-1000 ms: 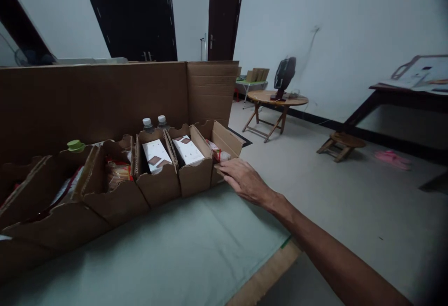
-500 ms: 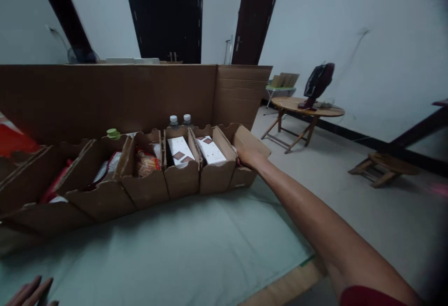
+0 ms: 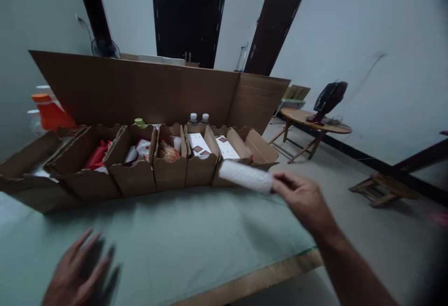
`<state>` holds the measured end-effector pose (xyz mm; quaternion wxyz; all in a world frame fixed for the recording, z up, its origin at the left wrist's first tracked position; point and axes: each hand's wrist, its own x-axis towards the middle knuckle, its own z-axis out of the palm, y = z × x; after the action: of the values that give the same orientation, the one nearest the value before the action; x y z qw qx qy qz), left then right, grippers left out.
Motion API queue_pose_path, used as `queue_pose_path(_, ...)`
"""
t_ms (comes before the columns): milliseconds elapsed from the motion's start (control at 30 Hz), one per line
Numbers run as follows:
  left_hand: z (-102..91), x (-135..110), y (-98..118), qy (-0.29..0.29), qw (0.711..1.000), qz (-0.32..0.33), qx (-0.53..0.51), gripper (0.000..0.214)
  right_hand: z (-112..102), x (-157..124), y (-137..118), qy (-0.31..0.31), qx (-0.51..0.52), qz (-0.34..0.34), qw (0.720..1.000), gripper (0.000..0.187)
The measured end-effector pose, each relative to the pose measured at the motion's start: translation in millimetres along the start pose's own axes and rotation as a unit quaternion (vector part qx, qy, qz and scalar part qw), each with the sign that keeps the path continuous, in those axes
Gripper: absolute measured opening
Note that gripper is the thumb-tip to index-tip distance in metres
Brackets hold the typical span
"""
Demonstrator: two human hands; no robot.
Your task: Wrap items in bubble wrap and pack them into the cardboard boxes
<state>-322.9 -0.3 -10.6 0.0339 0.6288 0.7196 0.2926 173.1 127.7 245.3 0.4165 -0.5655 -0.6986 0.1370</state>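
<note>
My right hand (image 3: 303, 196) pinches one end of a white, textured roll (image 3: 247, 177), which hangs in the air before the rightmost cardboard bins; motion blurs it, so I cannot tell what it is a roll of. Over the pale green cloth (image 3: 168, 245), my left hand (image 3: 77, 273) is open, fingers spread, holding nothing. Beyond the hands runs a row of cardboard bins (image 3: 131, 180). White boxes with brown squares (image 3: 199, 144), a bag of brown snacks (image 3: 168, 152), silvery packets (image 3: 143, 149) and a red packet (image 3: 98, 154) lie in them.
A tall cardboard panel (image 3: 150, 89) stands behind the bins. Clear bottles with white caps (image 3: 205, 118), a green cap (image 3: 139, 122) and an orange bottle (image 3: 52, 112) show over the bins. Right of the table are a round wooden table (image 3: 315, 121) and a low stool (image 3: 383, 187).
My right hand has come out of the rightmost bin, bringing the white roll toward me. My left hand has moved further into view. The camera view has shifted left.
</note>
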Motion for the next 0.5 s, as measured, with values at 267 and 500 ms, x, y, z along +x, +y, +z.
queue_pose_path(267, 7.4, 32, 168, -0.161, 0.841, -0.138, -0.497, 0.097, 188, -106, -17, -0.335, 0.348, 0.232, 0.844, 0.033)
queue_pose_path(500, 1.1, 29, 168, -0.106, 0.858, -0.204, -0.460, 0.081, 183, -117, -21, -0.332, 0.260, 0.100, 0.901, 0.071)
